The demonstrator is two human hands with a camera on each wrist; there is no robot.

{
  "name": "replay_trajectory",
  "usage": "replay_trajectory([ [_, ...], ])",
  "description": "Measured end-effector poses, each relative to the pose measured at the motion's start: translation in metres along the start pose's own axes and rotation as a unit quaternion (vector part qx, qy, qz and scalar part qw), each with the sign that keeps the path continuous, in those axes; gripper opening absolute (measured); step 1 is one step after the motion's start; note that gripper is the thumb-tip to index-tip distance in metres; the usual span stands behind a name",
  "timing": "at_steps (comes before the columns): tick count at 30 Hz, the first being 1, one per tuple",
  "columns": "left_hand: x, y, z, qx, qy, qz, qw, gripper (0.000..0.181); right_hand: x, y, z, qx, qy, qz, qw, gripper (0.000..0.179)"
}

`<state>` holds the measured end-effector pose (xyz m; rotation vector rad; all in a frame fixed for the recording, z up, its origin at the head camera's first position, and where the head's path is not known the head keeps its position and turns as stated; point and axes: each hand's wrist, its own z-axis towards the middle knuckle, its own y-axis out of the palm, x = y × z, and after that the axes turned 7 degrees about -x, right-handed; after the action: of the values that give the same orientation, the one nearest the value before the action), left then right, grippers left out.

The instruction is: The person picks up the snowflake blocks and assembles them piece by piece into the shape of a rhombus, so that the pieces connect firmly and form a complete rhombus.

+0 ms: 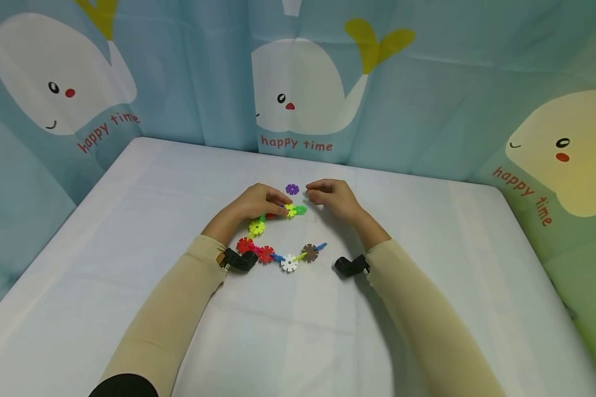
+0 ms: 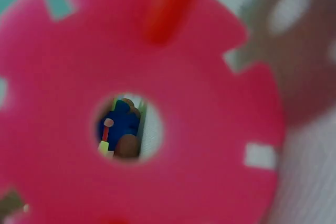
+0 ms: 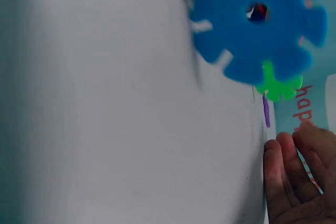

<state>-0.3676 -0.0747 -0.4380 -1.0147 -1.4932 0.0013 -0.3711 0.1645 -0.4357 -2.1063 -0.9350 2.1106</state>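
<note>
A chain of toothed plastic snowflake discs [image 1: 265, 254] curves across the white table in a C. My left hand [image 1: 255, 200] pinches the chain near its far end, at a yellow disc [image 1: 290, 210] with a green disc [image 1: 301, 210] joined to its right. In the left wrist view a pink disc [image 2: 199, 129] hides most of that hand. My right hand [image 1: 334, 196] is held just right of a loose purple disc [image 1: 292, 189], its fingers loosely bent with nothing between them. The right wrist view shows the chain's blue end disc [image 3: 257, 30] close up.
Both wrists carry black cameras, the left one [image 1: 240, 260] overlapping the red discs in the head view. The near end of the chain has a white disc [image 1: 289, 263] and a brown disc [image 1: 310, 253]. A whale-print curtain [image 1: 218, 82] stands behind the table [image 1: 402, 220].
</note>
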Motion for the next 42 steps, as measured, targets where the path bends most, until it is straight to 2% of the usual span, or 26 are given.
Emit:
replay_trajectory([
  [2, 0.000, -0.001, 0.000, -0.003, 0.001, 0.003, 1.0000, 0.033, -0.009, -0.001, 0.002, -0.015, 0.009, 0.004, 0.9998, 0.034],
  [7, -0.005, -0.005, -0.001, -0.014, 0.001, 0.008, 0.9999, 0.033, -0.011, 0.001, 0.014, -0.030, 0.019, -0.022, 0.9991, 0.035],
  [9, -0.008, -0.007, -0.002, -0.015, 0.001, 0.011, 0.9998, 0.034, -0.003, 0.002, 0.022, -0.027, 0.018, -0.047, 0.9984, 0.035],
  [13, -0.012, -0.010, -0.004, -0.011, 0.000, 0.012, 0.9999, 0.034, -0.004, 0.005, 0.030, -0.026, 0.022, -0.093, 0.9951, 0.036],
  [19, -0.014, -0.011, -0.005, -0.013, -0.002, 0.005, 0.9999, 0.035, -0.004, 0.008, 0.037, -0.018, 0.039, -0.114, 0.9926, 0.035],
  [28, -0.015, -0.012, -0.004, -0.007, -0.004, -0.008, 0.9999, 0.034, -0.008, 0.013, 0.043, -0.020, 0.056, -0.204, 0.9772, 0.035],
  [35, -0.015, -0.013, -0.004, -0.004, -0.005, -0.007, 1.0000, 0.034, -0.011, 0.012, 0.042, -0.014, 0.056, -0.196, 0.9788, 0.035],
  [42, -0.014, -0.015, -0.006, 0.000, -0.009, -0.005, 0.9999, 0.034, -0.009, 0.012, 0.036, 0.013, 0.029, -0.164, 0.9859, 0.030],
])
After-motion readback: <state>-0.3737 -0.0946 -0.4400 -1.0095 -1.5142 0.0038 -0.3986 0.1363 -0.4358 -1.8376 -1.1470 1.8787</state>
